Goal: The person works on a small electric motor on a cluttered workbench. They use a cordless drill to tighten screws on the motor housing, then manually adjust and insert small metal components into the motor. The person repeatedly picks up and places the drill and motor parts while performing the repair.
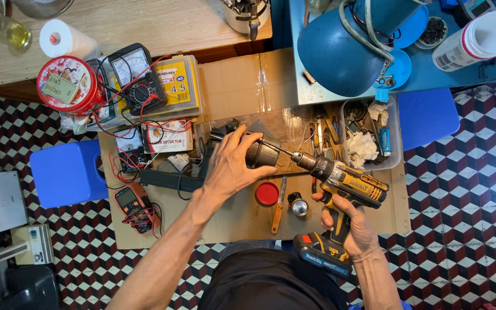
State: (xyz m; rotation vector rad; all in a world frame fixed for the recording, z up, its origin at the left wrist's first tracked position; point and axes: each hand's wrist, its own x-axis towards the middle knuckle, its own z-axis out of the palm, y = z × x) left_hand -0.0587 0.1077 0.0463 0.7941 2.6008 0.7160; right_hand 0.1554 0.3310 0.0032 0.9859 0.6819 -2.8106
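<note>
My right hand (pixel 348 221) grips the handle of a yellow and black cordless drill (pixel 345 183) with a blue battery pack at its base. Its long bit points left into a dark cylindrical device (pixel 261 154) lying on the cardboard sheet (pixel 231 86). My left hand (pixel 231 166) lies over that device, fingers wrapped around its body and holding it down. A red round cap (pixel 267 194), a small shiny metal part (pixel 298 205) and an orange-handled tool (pixel 278 206) lie just below the device, between my two hands.
Multimeters (pixel 136 74) with red and black leads, a yellow parts box (pixel 179 80) and a red round tin (pixel 64 83) sit at the left. A clear tray (pixel 394 135) of odds stands right. Blue stools (pixel 67 172) flank the cardboard. A blue lamp shade (pixel 334 51) is at the back.
</note>
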